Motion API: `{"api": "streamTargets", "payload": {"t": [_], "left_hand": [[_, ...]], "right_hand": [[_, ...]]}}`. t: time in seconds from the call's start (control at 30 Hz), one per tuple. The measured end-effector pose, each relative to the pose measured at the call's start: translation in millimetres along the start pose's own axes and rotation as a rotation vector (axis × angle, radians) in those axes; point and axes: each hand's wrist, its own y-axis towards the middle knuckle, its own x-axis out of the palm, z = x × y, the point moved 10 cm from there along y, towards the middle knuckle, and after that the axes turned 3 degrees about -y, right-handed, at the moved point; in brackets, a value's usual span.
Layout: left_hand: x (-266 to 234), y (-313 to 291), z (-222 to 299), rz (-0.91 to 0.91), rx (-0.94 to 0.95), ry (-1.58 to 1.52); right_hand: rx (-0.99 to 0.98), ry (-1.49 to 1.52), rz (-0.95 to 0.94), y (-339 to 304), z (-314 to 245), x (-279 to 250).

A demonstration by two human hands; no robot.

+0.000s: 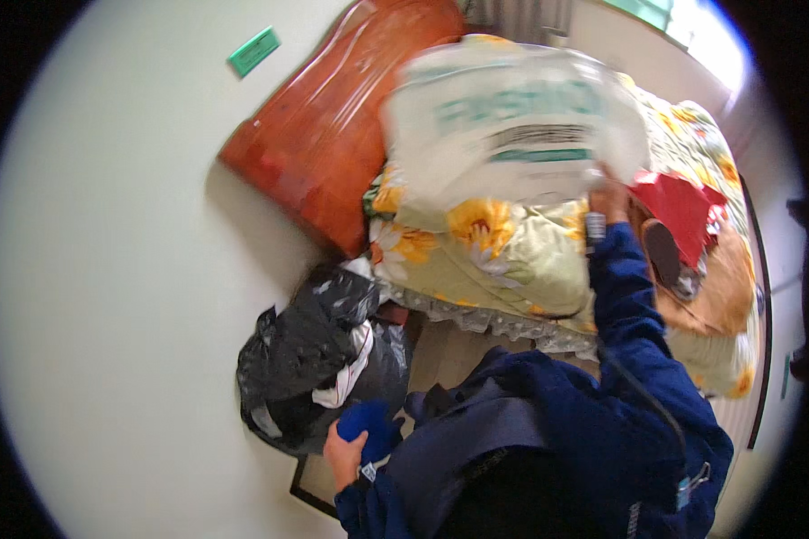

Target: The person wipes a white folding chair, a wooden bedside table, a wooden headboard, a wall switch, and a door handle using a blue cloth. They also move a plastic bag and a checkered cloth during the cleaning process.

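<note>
A large white plastic sack (512,117), blurred, is gripped at its lower right corner by the right hand (609,199) above the floral bedding (503,256), upper centre. A blue cloth (368,429) is clutched by the left hand (343,454) beside the black rubbish bag (310,359), lower left. Clearing appears underway; a steady grip is needed next.

Right hand (609,199) raised, gripping; left hand (344,454) low, clutching.

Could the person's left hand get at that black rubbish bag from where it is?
Probably yes: the left hand, clutching a blue cloth, sits right beside the black bag, nothing between them, though its grip is occupied.
</note>
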Motion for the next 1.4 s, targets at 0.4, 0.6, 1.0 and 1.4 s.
{"api": "streamTargets", "payload": {"t": [0.4,0.6,1.0,1.4], "left_hand": [[54.4,15.9,124.5,-0.077,0.165,0.024],[103.5,47.6,182.5,-0.046,0.137,-0.193],[29.4,145.6,14.7,0.046,0.119,0.250],[-174.7,281.1,-11.1,0.580,0.298,0.006]], "right_hand": [[0.445,-0.674,-0.175,-48.1,112.7,-94.2],[0.308,-0.623,-1.482,-356.4,198.3,231.0],[0.840,-0.647,-0.840,-364.3,238.1,209.5],[0.859,-0.638,-0.271,-372.6,201.8,144.2]]}}
